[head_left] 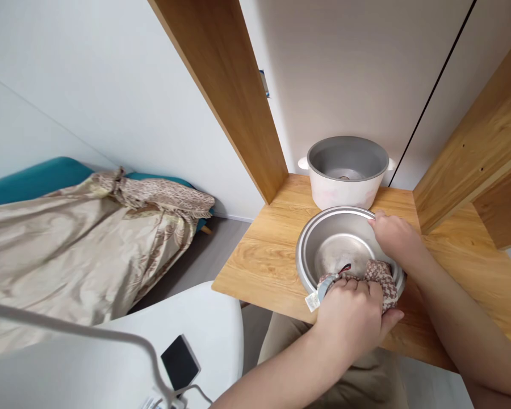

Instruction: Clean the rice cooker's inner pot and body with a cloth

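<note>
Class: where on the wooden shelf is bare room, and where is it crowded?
Bare: the shelf left of the metal bowl, and the strip right of the right hand. Crowded: the middle, with white pot, bowl, left hand and cloth.

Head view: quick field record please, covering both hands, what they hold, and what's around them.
left hand: closed on a patterned cloth, pressed against the near inner wall of the pot
right hand: grips the pot's far right rim
pot: bare metal, upright on the wooden desk, only the cloth inside
cooker: white, no lid on it, just behind the pot on the same desk
bed: left of the desk, beige cover
phone: black, lower left
</note>
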